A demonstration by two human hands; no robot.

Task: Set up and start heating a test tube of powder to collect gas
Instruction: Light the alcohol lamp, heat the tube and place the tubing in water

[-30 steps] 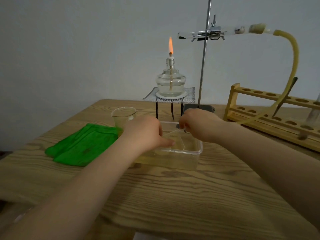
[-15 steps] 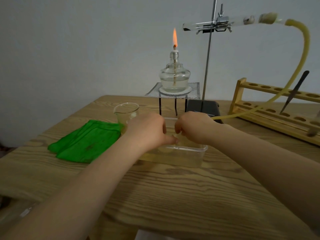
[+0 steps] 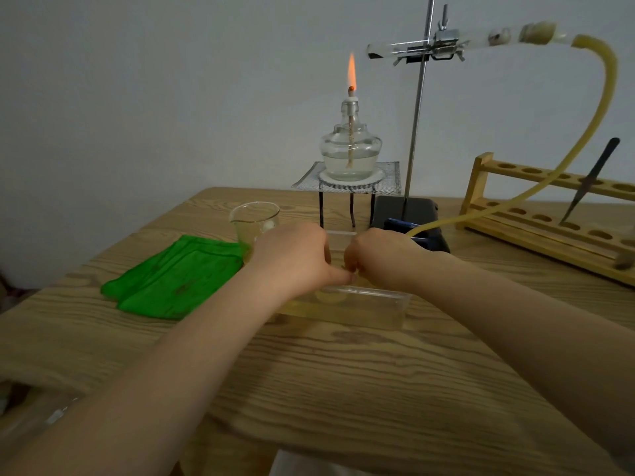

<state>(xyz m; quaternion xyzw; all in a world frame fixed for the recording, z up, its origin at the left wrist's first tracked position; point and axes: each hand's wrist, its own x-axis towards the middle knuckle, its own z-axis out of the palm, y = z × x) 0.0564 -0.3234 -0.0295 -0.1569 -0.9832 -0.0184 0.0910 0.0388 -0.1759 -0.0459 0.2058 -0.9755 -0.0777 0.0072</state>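
A test tube (image 3: 395,49) with dark powder at its left tip is clamped level on the stand (image 3: 417,125). Its stopper (image 3: 537,31) feeds a yellow rubber hose (image 3: 598,108) that curves down to my right hand (image 3: 381,255), which grips the hose's end. My left hand (image 3: 295,255) has curled fingers over the clear water trough (image 3: 371,307), right beside my right hand, around a glass tube that is now hidden. The lit alcohol lamp (image 3: 350,149) stands on a mesh-topped tripod (image 3: 388,182), left of and below the powder end.
A glass beaker (image 3: 254,221) and a green cloth (image 3: 178,276) lie left of the trough. A wooden tube rack (image 3: 549,221) with a dark tool (image 3: 591,176) stuck in it stands at the right. The stand's black base (image 3: 405,207) sits behind the trough.
My hands have drawn together over the trough. The glass tube seen between them a second ago is now covered by my fingers.
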